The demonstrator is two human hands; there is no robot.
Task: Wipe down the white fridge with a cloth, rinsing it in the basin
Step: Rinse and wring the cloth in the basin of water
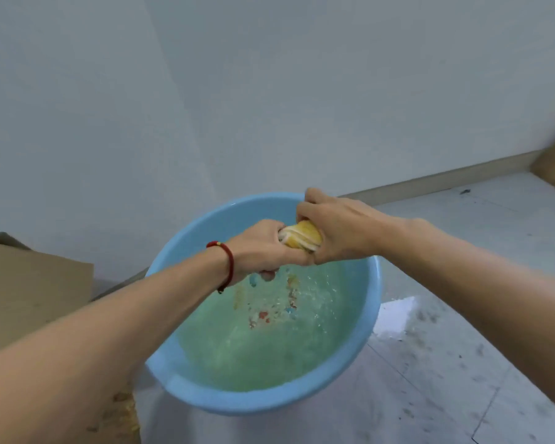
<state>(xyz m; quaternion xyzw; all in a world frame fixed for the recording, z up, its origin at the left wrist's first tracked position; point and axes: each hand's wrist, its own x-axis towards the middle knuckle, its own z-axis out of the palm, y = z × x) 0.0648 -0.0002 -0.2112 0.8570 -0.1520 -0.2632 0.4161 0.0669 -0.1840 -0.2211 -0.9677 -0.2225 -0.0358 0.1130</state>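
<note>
Tiled floor, blue basin (374,302); both hands' grip clenched on cloth (302,238) between them, seemingly twisted.

Even, soft, cool daylight; shadows faint. Glare patch on wet floor (394,318) at 4 o'clock. Overall focus soft; motion smear and wide-angle bending at 2 o'clock edge.

You will find no readable text, label, brand or number anywhere here. The coloured marks on the basin (370,318) floor are too blurred to read.
</note>
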